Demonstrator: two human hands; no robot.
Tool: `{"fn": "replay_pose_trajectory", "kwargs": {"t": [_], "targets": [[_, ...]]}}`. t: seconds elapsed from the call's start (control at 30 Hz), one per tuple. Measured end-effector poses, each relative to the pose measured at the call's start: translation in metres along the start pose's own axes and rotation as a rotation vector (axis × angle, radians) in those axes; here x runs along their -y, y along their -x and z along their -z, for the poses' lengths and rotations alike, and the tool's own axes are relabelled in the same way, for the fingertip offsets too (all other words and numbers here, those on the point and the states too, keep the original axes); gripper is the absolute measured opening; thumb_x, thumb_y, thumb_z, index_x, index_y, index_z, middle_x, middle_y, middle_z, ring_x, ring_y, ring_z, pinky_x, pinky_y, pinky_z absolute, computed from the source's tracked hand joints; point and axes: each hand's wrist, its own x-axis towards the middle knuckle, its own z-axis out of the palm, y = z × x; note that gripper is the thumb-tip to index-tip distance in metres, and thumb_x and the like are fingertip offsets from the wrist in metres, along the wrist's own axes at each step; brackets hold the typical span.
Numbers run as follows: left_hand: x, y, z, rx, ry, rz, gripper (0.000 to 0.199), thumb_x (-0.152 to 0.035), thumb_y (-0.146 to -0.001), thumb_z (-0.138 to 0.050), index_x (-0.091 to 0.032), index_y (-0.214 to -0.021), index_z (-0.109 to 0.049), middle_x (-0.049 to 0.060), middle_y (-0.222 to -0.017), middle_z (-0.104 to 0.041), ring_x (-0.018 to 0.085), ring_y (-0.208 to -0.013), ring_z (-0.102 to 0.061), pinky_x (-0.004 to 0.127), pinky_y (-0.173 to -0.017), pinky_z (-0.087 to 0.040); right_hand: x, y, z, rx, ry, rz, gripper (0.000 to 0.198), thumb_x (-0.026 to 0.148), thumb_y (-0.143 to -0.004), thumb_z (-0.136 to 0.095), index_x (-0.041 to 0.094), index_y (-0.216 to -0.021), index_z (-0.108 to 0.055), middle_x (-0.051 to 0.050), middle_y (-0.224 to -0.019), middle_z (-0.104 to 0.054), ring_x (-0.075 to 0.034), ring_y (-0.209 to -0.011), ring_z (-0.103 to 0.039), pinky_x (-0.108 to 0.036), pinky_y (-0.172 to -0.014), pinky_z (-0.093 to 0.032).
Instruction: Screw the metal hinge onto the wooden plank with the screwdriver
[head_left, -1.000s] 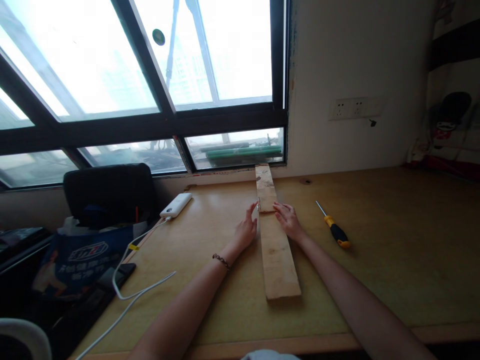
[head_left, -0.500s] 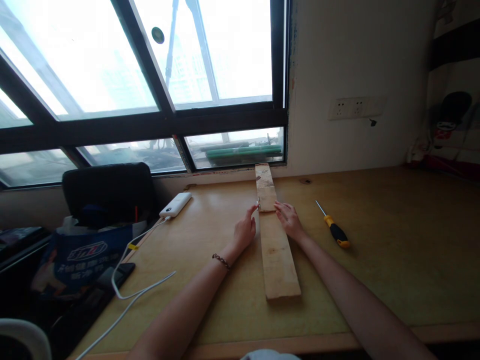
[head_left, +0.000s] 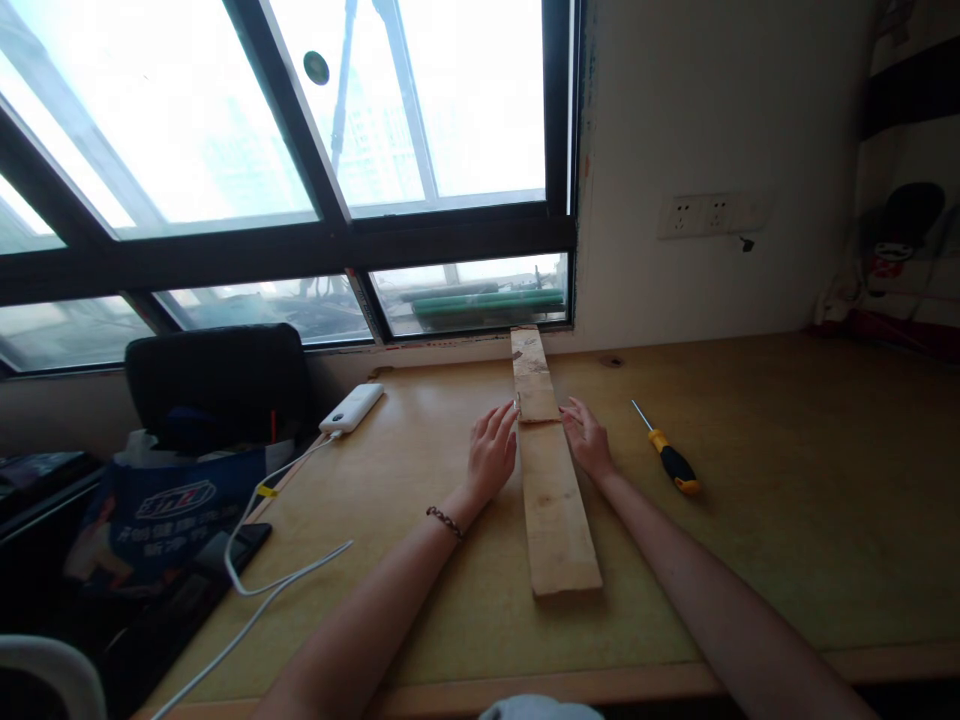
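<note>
A long pale wooden board (head_left: 559, 520) lies lengthwise on the table, pointing toward the window. Across its far part is a second, shorter wooden piece (head_left: 535, 392), with dark marks near its far end. My left hand (head_left: 492, 450) is open, its fingers stretched toward the left edge of the shorter piece. A small metal bit shows at those fingertips, too small to make out. On the other side, my right hand (head_left: 588, 440) has its fingers extended against the right edge, near where the two pieces overlap.
A screwdriver (head_left: 667, 455) with a yellow and black handle lies to the right. At the left table edge is a white power bank (head_left: 352, 408) with a white cable (head_left: 289, 580). A black chair (head_left: 217, 385) stands beyond the left edge, below the window.
My left hand has gone from a pointing index finger to several fingers extended beside the wood. The right fingers have slid off the top to the right edge.
</note>
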Motion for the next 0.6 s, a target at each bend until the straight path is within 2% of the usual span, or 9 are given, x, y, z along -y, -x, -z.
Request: {"fn": "replay_pose_trajectory", "kwargs": {"t": [0.1,0.2,0.43,0.6], "targets": [[-0.002,0.0,0.0,0.001,-0.086,-0.038,0.034,-0.026,-0.085,-0.041,-0.027,-0.116,-0.053,0.005,-0.134,-0.04,0.025,-0.128,-0.024,0.049,-0.104,-0.018,0.004,0.001,0.001,-0.004,-0.035,-0.024,0.045,0.042,-0.085,-0.041,0.017,-0.122,-0.043,-0.011,-0.104,-0.064,-0.023,-0.1,-0.058,-0.043,-0.09,-0.042],[-0.001,0.001,-0.002,0.059,-0.128,-0.051,0.031,-0.031,-0.084,-0.042,-0.031,-0.112,-0.056,0.004,-0.132,-0.043,0.026,-0.129,-0.022,0.053,-0.103,-0.013,0.009,0.002,0.003,-0.008,-0.049,-0.024,0.045,0.042,-0.086,-0.04,0.018,-0.124,-0.04,-0.011,-0.104,-0.065,-0.023,-0.099,-0.059,-0.042,-0.089,-0.042],[0.002,0.001,-0.005,0.1,-0.131,-0.061,0.034,-0.032,-0.085,-0.041,-0.032,-0.117,-0.053,0.005,-0.13,-0.044,0.026,-0.126,-0.025,0.053,-0.102,-0.014,0.015,0.003,0.005,0.0,-0.107,-0.004,0.047,0.041,-0.086,-0.04,0.019,-0.127,-0.035,-0.011,-0.108,-0.063,-0.023,-0.102,-0.058,-0.043,-0.09,-0.041],[0.003,0.0,-0.004,0.127,-0.057,-0.03,0.037,-0.035,-0.085,-0.041,-0.034,-0.122,-0.048,0.006,-0.128,-0.042,0.024,-0.124,-0.027,0.048,-0.102,-0.021,0.026,0.002,0.005,0.054,-0.187,0.033,0.051,0.039,-0.087,-0.038,0.021,-0.133,-0.024,-0.011,-0.121,-0.055,-0.022,-0.114,-0.049,-0.045,-0.098,-0.034]]}}
